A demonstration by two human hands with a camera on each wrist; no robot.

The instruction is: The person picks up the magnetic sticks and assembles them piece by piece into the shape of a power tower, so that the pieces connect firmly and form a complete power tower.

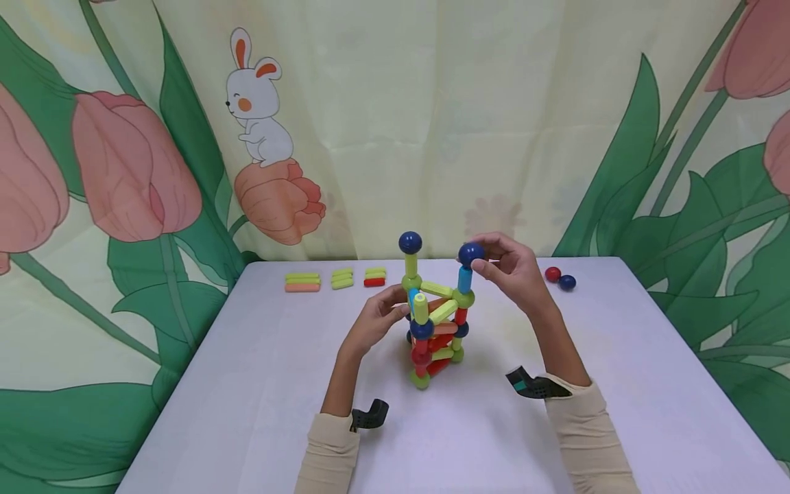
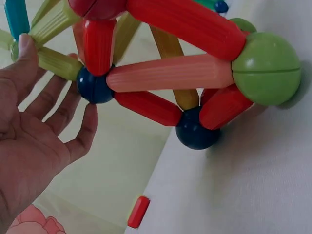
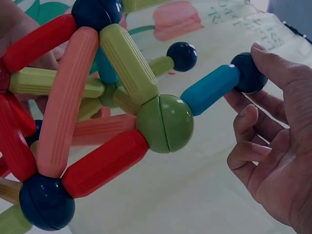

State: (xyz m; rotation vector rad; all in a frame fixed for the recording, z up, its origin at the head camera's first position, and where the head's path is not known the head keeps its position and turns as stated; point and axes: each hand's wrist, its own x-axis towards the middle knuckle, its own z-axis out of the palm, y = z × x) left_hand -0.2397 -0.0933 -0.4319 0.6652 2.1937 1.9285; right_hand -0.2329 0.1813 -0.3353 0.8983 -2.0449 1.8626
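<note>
A tower of magnetic building sticks and balls point(image 1: 422, 355) stands on the white table, in red, orange, yellow-green and blue. At its upper right, a dark blue ball point(image 1: 471, 254) tops a short blue stick point(image 1: 465, 280); my right hand point(image 1: 511, 269) pinches that ball between thumb and fingers. My left hand point(image 1: 374, 321) holds the tower's left side. In the left wrist view its thumb lies at a green ball point(image 2: 14, 51) while the fingers pass behind a yellow-green stick point(image 2: 58, 63). Another dark blue ball point(image 1: 410, 242) caps the rear left upright.
Behind and left of the tower lie small stacks of sticks: yellow-green with orange point(image 1: 302, 287), yellow-green alone point(image 1: 342, 278), and yellow-green with red point(image 1: 374, 282). A loose red ball point(image 1: 553, 274) and dark blue ball point(image 1: 566, 282) lie at the back right. A printed curtain point(image 1: 395, 137) hangs behind the table.
</note>
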